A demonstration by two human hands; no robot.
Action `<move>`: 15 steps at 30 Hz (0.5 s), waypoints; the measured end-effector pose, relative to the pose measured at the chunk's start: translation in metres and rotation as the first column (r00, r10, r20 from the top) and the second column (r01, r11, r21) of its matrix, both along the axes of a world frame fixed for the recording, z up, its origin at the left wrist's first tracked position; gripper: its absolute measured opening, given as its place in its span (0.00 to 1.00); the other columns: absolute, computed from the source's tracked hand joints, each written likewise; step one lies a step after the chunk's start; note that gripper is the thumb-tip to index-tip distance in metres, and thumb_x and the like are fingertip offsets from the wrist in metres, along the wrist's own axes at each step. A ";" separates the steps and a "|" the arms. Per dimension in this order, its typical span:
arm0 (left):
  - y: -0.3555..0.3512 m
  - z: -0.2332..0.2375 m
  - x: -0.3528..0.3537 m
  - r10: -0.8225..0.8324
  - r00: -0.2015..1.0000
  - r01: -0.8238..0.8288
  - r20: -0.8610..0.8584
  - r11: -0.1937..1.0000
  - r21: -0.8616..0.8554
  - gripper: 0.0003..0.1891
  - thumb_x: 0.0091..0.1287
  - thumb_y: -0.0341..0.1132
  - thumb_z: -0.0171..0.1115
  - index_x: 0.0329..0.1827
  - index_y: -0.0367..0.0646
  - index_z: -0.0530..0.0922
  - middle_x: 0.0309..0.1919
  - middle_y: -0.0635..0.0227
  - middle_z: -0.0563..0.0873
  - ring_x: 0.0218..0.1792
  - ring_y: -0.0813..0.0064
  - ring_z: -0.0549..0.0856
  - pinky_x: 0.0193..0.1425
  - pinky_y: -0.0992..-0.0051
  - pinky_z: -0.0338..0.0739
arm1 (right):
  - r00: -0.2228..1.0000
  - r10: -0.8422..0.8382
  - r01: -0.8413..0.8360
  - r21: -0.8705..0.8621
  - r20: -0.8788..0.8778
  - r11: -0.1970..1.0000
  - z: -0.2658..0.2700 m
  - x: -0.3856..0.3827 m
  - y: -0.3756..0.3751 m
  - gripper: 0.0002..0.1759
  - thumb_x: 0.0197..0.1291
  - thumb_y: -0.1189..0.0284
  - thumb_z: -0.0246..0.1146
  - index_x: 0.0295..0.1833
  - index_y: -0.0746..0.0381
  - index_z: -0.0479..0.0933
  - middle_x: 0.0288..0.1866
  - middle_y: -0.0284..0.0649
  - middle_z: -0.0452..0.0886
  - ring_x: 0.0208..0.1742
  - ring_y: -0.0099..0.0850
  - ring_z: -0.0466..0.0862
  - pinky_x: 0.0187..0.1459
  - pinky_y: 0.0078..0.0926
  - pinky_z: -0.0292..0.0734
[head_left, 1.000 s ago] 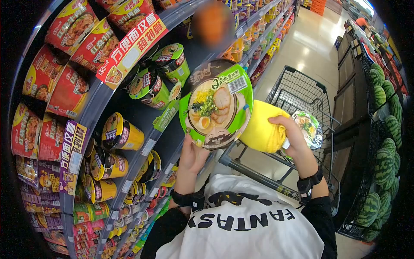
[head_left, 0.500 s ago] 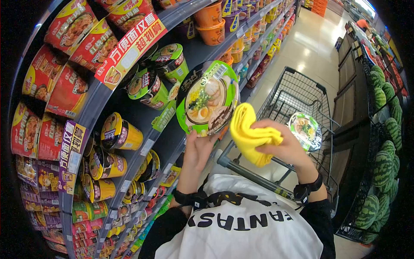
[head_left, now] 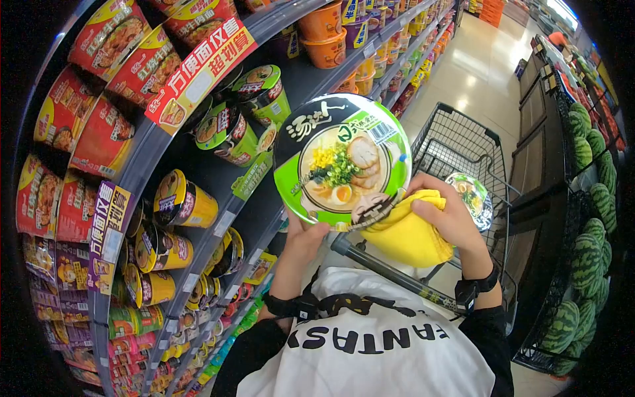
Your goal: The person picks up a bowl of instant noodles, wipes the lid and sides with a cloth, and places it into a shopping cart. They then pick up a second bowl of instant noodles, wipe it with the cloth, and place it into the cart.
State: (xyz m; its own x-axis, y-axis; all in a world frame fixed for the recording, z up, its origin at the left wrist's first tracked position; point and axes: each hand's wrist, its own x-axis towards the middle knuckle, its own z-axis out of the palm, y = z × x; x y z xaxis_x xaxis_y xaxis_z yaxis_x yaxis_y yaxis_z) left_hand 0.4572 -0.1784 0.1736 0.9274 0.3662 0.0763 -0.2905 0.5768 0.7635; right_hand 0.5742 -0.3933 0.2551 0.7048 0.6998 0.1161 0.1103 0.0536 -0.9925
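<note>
An instant noodle bowl [head_left: 324, 135] with a green, black and white lid is tilted so its lid faces me. My left hand [head_left: 302, 243] grips it from below at the lower left rim; part of the fingers is hidden behind it. My right hand [head_left: 451, 215] is closed round a folded yellow cloth [head_left: 417, 239], which is against the bowl's lower right edge. A second noodle bowl [head_left: 471, 198] of similar look lies in the shopping cart [head_left: 463, 135], partly covered by my right hand.
Shelves on the left carry red noodle buckets [head_left: 106, 139], green cups [head_left: 228, 134] and yellow-black cups [head_left: 185, 198]. The cart's handle [head_left: 397, 278] is close in front of me. Watermelons [head_left: 590, 255] fill a dark stand on the right. A tiled aisle [head_left: 473, 59] runs ahead.
The noodle bowl has moved right and turned its lid more squarely towards me. My right hand has brought the yellow cloth slightly right and down, against the bowl's edge.
</note>
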 end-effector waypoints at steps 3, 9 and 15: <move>-0.005 0.001 -0.002 -0.016 1.000 0.016 -0.023 1.000 0.026 0.41 0.42 0.16 0.60 0.64 0.38 0.54 0.58 0.58 0.69 0.58 0.65 0.71 0.56 0.67 0.72 | 0.996 -0.038 0.031 -0.076 -0.086 0.997 0.003 -0.002 0.000 0.08 0.56 0.71 0.61 0.36 0.65 0.74 0.30 0.30 0.77 0.32 0.18 0.75 0.35 0.17 0.70; 0.000 -0.008 -0.003 -0.129 0.972 0.159 0.199 0.977 -0.145 0.36 0.49 0.32 0.60 0.63 0.34 0.57 0.57 0.54 0.71 0.56 0.59 0.73 0.63 0.63 0.66 | 0.995 -0.038 0.050 -0.123 0.094 0.991 0.005 -0.001 -0.004 0.07 0.54 0.73 0.60 0.33 0.67 0.76 0.27 0.34 0.79 0.29 0.18 0.76 0.32 0.17 0.70; 0.010 -0.012 -0.001 -0.001 0.991 0.020 0.131 0.989 -0.143 0.39 0.51 0.52 0.57 0.63 0.36 0.61 0.59 0.56 0.70 0.58 0.61 0.72 0.63 0.64 0.65 | 0.984 0.005 0.032 -0.199 0.181 0.979 0.014 -0.003 -0.007 0.09 0.52 0.71 0.61 0.32 0.68 0.77 0.23 0.38 0.78 0.26 0.21 0.75 0.32 0.19 0.70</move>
